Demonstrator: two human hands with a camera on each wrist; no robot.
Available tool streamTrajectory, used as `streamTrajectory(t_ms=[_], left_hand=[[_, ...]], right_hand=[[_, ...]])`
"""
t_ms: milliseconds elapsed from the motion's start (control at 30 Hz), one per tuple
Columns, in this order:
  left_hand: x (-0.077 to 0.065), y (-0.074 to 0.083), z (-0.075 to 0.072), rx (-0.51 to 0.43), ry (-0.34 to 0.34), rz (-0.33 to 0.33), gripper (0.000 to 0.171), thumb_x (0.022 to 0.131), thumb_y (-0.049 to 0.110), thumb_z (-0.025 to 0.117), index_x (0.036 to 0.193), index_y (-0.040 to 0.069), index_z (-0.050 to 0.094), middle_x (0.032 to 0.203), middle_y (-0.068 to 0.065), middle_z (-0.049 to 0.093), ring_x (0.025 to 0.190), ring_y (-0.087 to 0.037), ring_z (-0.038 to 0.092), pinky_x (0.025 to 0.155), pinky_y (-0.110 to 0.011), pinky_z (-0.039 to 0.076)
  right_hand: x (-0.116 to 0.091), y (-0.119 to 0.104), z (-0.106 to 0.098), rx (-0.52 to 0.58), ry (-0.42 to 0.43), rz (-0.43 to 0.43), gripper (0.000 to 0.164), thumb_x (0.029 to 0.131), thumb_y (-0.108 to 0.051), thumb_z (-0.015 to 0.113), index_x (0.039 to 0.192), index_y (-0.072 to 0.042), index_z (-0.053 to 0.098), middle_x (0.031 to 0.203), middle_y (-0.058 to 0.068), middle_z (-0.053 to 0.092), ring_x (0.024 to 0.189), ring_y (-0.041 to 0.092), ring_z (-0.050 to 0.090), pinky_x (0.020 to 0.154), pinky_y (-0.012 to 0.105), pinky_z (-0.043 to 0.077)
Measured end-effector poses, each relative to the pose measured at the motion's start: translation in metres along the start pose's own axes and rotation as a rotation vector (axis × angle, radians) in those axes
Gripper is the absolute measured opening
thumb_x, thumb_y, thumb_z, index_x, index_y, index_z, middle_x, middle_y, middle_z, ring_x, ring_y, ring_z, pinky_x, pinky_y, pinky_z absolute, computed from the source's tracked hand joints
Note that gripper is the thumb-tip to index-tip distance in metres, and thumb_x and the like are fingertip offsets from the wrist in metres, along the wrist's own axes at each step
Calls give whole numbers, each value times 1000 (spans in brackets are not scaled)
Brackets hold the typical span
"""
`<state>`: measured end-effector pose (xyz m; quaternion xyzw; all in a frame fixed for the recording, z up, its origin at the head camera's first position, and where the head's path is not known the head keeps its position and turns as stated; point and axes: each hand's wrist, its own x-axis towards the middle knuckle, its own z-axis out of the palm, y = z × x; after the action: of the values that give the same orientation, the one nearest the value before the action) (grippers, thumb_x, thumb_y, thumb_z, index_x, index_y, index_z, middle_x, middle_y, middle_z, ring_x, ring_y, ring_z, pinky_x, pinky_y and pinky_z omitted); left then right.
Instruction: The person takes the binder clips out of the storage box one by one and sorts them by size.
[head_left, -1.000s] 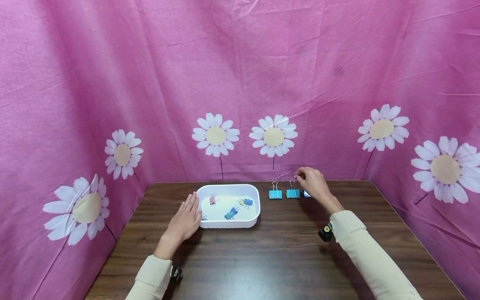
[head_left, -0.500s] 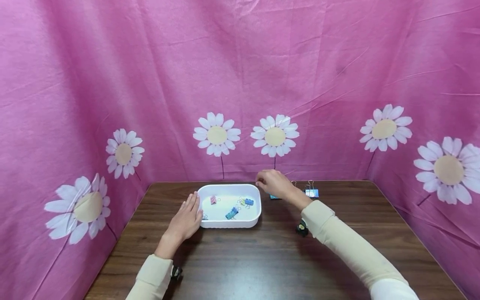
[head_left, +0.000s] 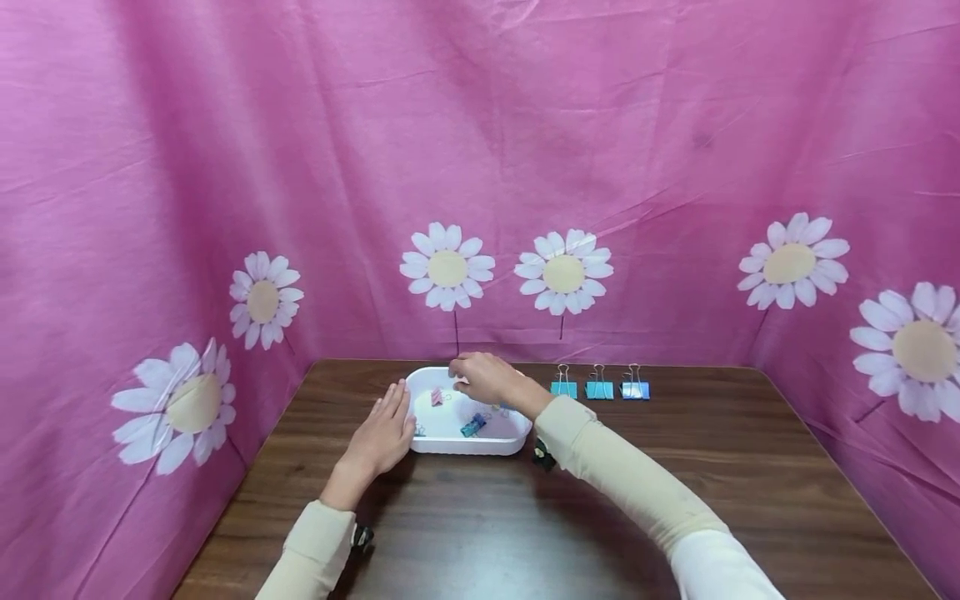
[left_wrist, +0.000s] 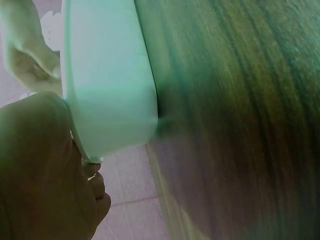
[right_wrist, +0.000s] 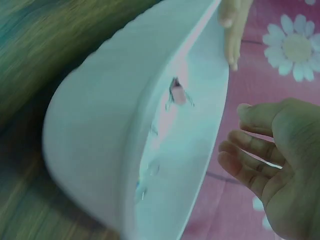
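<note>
My left hand [head_left: 386, 429] rests with straight fingers against the left end of a white plastic tray [head_left: 468, 447]. Over the far side of this tray hovers my right hand [head_left: 487, 379], its fingers loosely bent and nothing between them in the right wrist view. Inside lie a pink binder clip [head_left: 437, 397] and a dark blue binder clip [head_left: 473, 425]. A small clip [head_left: 420, 431] shows partly by the left wall; others near the right end are mostly hidden by my right hand and wrist.
Right of the tray, a row of larger binder clips stands with handles up: a teal clip [head_left: 563, 389], another teal clip [head_left: 599, 390] and a shiny blue clip [head_left: 635, 390]. A pink flowered curtain [head_left: 510, 167] hangs behind the wooden table [head_left: 480, 517].
My right hand has moved left from the standing row of clips to above the tray, uncovering the row. My left hand stays at the tray's left end.
</note>
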<state>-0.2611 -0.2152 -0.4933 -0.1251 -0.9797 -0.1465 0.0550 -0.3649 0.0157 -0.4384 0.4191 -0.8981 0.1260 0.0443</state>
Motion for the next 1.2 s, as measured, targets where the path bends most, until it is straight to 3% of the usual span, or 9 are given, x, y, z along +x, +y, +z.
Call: streamTrajectory(t_ms=[200,500,733,867,967,1200], left_hand=[[2,5,0,11,20,26,58,111,20,44,159,-13,37,172,-27,30,161,-44,29,132,-58,29],[3,6,3,31,23,28,57,111,19,44,158,-13,38,171,-28,32,161,-44,30,132,-58,29],[3,4,3,34,21,19,58,111,19,44,159,-13,37,172,-27,31,161,-44,29,133,-57,29],[3,3,2,36,19,12,58,111,20,43,159,-13,37,172,-27,30,161,-44,29,133,-57,29],[3,2,2,33,17,8,58,112,20,44,159,-13,37,172,-27,30,161,-44,29,133,-57,29],[1,2,-1,29,14,1,58,111,20,44,159,-13,36,172,-28,30,161,-44,29,133,-57,29]], right_hand=[[18,-16,19,-63,-80,15,33,100,-20,75,131,-10,74,126,8,72,118,27,71,99,43,63],[26,-24,40,-143,-203,29,45,101,-22,69,144,-10,65,145,11,67,135,28,64,119,37,51],[23,-19,45,-94,-241,61,33,101,-22,72,131,-9,70,125,9,69,115,23,68,107,35,57],[19,-17,44,-86,-250,62,15,99,-20,76,107,-8,75,103,7,64,91,18,62,89,32,57],[17,-17,44,-87,-259,55,15,98,-19,77,89,-8,72,93,5,58,82,15,54,82,31,55],[19,-15,48,-82,-269,67,15,99,-22,76,92,-12,66,94,4,66,85,16,62,83,31,58]])
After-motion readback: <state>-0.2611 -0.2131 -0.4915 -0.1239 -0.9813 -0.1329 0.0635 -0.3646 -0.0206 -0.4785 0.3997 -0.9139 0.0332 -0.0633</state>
